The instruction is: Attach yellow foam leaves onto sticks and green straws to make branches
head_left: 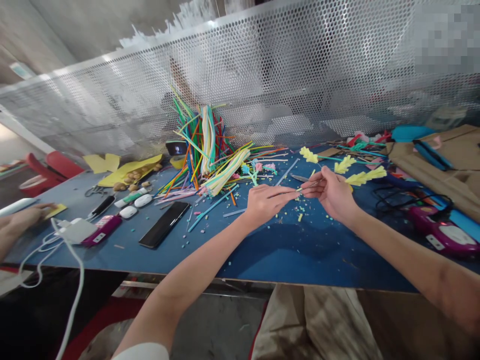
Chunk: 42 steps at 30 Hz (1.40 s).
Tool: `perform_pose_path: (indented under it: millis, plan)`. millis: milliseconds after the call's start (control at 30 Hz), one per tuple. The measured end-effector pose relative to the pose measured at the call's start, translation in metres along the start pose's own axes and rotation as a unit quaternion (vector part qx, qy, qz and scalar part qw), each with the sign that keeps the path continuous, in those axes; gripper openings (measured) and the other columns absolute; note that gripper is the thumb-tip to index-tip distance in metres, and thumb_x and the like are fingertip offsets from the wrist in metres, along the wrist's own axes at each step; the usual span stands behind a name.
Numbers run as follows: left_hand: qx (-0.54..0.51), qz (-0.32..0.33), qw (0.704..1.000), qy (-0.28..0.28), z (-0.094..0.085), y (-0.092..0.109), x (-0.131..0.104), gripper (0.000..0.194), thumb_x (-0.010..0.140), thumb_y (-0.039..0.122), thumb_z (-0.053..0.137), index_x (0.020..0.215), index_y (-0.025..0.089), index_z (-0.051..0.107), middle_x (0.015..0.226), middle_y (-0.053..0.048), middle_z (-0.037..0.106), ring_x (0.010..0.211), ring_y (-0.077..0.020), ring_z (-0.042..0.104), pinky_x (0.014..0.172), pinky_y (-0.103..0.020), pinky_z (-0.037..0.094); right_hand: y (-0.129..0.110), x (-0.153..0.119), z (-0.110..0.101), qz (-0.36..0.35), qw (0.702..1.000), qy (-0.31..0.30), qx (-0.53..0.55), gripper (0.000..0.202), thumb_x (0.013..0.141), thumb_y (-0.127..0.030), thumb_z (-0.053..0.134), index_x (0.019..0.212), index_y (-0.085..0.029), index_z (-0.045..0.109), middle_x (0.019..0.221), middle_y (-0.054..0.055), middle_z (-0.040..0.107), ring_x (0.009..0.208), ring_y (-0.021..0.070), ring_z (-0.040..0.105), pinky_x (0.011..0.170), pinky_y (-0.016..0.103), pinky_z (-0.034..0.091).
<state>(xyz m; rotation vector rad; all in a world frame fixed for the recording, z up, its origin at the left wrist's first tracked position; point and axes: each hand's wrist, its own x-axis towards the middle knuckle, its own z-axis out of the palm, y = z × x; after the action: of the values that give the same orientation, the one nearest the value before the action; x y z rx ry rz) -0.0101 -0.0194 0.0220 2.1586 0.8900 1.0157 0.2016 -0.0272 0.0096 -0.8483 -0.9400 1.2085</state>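
My left hand (265, 202) is closed, with its fingertips pinching a thin, pale yellow piece of pipe cleaner (299, 190). Just to its right, my right hand (333, 194) curls palm-up, fingers bent around a tool with a pointed metal blade (299, 178), like that of scissors. The tool's handle is hidden in the fingers. The fingertips of both hands nearly meet above the table. Behind my right hand are fluffy yellow leaf shapes (365, 176) of pipe cleaner. Small yellow and green clippings (300, 217) lie scattered below the hands.
A large heap of coloured pipe cleaners (208, 145) stands against the perforated metal panel (300, 65). Left of me lie a black phone (165, 225), white earbud cases (128, 212) and a purple power strip (102, 231). Another person's hand (28, 220) rests at far left. Cardboard (423, 165) lies right.
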Motion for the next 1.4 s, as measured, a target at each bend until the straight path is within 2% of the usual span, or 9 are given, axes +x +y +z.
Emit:
perform_pose_path:
  millis: [167,367,467,567,767,867,1133,1267,1400]
  plan:
    - [-0.027,-0.036,0.996,0.074,0.009,0.005,0.001,0.030,0.079,0.045,0.074,0.104,0.029,0.078,0.099,-0.004,0.076,0.085,-0.0202,0.068,0.090,-0.033,0.049,-0.006,0.003,-0.001,-0.028,0.999,-0.014,-0.019,0.044,0.092,-0.057,0.056,0.073,-0.019,0.066,0.067,0.008,0.073,0.053,0.0172,0.070,0.053,0.028,0.060]
    - [-0.030,-0.035,0.995,0.084,0.009,0.008,0.003,0.024,0.083,0.045,0.070,0.091,0.024,0.079,0.087,-0.004,0.076,0.075,-0.0178,0.065,0.078,-0.030,0.050,-0.009,0.005,-0.005,-0.055,0.997,-0.050,-0.016,0.040,0.090,-0.057,0.059,0.078,-0.019,0.067,0.070,0.006,0.074,0.058,0.0164,0.071,0.056,0.029,0.061]
    - [-0.081,-0.050,0.992,0.088,0.008,0.008,0.005,0.028,0.084,0.046,0.068,0.094,0.021,0.078,0.085,-0.004,0.076,0.067,-0.0151,0.064,0.070,-0.029,0.052,-0.009,0.004,-0.005,-0.084,0.991,-0.106,-0.015,0.025,0.085,-0.046,0.072,0.093,-0.022,0.068,0.083,0.004,0.076,0.069,0.0150,0.072,0.068,0.029,0.062]
    - [-0.142,-0.065,0.983,0.096,0.009,0.007,0.005,0.032,0.085,0.047,0.067,0.095,0.018,0.076,0.085,-0.005,0.076,0.062,-0.0133,0.063,0.062,-0.028,0.052,-0.007,0.003,-0.004,-0.098,0.983,-0.150,-0.035,0.027,0.081,-0.035,0.078,0.103,-0.023,0.067,0.092,0.004,0.076,0.078,0.0154,0.073,0.078,0.033,0.061]
    - [-0.162,-0.083,0.980,0.084,0.013,0.008,0.003,0.031,0.083,0.046,0.070,0.095,0.018,0.076,0.089,-0.006,0.077,0.059,-0.0125,0.063,0.062,-0.028,0.053,0.000,0.003,-0.006,-0.120,0.980,-0.137,-0.078,0.027,0.080,-0.029,0.079,0.102,-0.024,0.065,0.089,0.002,0.075,0.078,0.0157,0.071,0.080,0.034,0.059]
    - [-0.182,-0.081,0.978,0.068,0.013,0.008,0.004,0.031,0.083,0.045,0.070,0.096,0.017,0.075,0.090,-0.007,0.077,0.063,-0.0140,0.067,0.069,-0.030,0.056,0.000,0.004,-0.007,-0.126,0.978,-0.134,-0.093,0.025,0.080,-0.028,0.078,0.099,-0.025,0.063,0.089,0.001,0.073,0.080,0.0147,0.069,0.082,0.033,0.057]
    - [-0.284,-0.117,0.951,0.004,0.013,0.004,0.008,0.035,0.081,0.046,0.073,0.094,0.013,0.073,0.089,-0.009,0.077,0.068,-0.0154,0.070,0.073,-0.031,0.057,-0.006,0.005,-0.010,-0.133,0.966,-0.171,-0.139,0.021,0.084,-0.030,0.073,0.097,-0.024,0.057,0.090,0.001,0.069,0.084,0.0151,0.066,0.085,0.035,0.054]
    - [-0.253,-0.102,0.962,0.026,0.016,0.001,0.008,0.037,0.081,0.047,0.073,0.093,0.012,0.073,0.086,-0.008,0.077,0.064,-0.0131,0.066,0.066,-0.027,0.055,-0.007,0.004,-0.010,-0.135,0.958,-0.182,-0.175,0.024,0.085,-0.032,0.071,0.101,-0.024,0.055,0.091,0.002,0.068,0.086,0.0164,0.066,0.086,0.037,0.054]
    - [-0.203,-0.070,0.975,0.050,0.018,-0.002,0.007,0.035,0.085,0.046,0.069,0.095,0.012,0.071,0.085,-0.008,0.076,0.058,-0.0098,0.061,0.060,-0.024,0.053,-0.005,0.003,-0.006,-0.151,0.959,-0.153,-0.186,0.035,0.078,-0.034,0.079,0.099,-0.024,0.053,0.088,0.001,0.069,0.082,0.0177,0.067,0.080,0.038,0.056]
